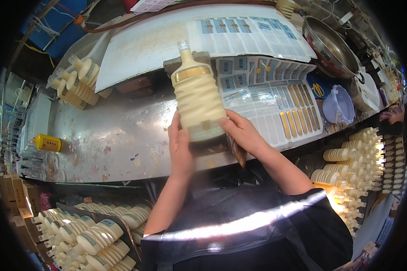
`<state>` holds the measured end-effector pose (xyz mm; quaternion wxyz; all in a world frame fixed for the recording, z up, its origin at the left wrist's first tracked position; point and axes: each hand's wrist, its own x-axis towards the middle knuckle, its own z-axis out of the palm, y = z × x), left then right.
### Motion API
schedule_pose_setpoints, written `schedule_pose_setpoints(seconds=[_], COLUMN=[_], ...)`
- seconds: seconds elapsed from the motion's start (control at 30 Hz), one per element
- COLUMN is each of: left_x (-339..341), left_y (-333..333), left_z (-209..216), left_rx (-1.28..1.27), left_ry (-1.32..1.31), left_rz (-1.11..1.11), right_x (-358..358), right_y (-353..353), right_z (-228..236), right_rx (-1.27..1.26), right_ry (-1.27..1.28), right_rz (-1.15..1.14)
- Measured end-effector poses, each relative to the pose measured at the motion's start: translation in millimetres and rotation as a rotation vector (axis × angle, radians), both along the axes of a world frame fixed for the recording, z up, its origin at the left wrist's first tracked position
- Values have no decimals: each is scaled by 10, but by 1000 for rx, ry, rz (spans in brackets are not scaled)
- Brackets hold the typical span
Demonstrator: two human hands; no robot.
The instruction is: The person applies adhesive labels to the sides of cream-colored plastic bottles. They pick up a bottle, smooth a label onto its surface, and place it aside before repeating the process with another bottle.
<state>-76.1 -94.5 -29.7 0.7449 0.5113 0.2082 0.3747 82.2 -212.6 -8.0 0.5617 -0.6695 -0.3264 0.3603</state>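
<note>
A cream bottle (197,97) with a rippled body, a clear neck and a gold label band lies on a dark cradle (168,66) at the middle of the bench, its neck pointing away from me. My left hand (181,147) holds its lower left side. On the lower right side rests my right hand (244,133), thumb on the bottle near a small gold-and-grey label at the base. Under the right hand a brown pointed piece (238,155) sticks out; its kind is unclear. Right of the bottle lies a sheet of gold and blue stickers (276,101).
More sticker sheets (244,29) cover a sloping white board (140,49). Several cream bottles (79,77) stand at the far left, with a yellow bottle (47,142) nearer. A lilac bucket (338,106) and metal pan (332,45) sit right. Bottle stacks (99,237) fill both lower sides.
</note>
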Motion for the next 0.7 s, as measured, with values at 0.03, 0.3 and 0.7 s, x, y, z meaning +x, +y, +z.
schedule_pose_setpoints(seconds=[0.03,0.3,0.7], left_x=[5,-21,-150], left_y=[-8,16,87], left_z=[2,-143,-92], left_rx=[-10,124,773], left_ry=[-6,166,439], left_rz=[1,36,198], right_x=[0,-21,113], right_y=[-1,-14,-106], right_z=[-11,18,162], right_rx=[10,7,-148], right_ry=[-15,75,166], right_rz=[-2,13,-7])
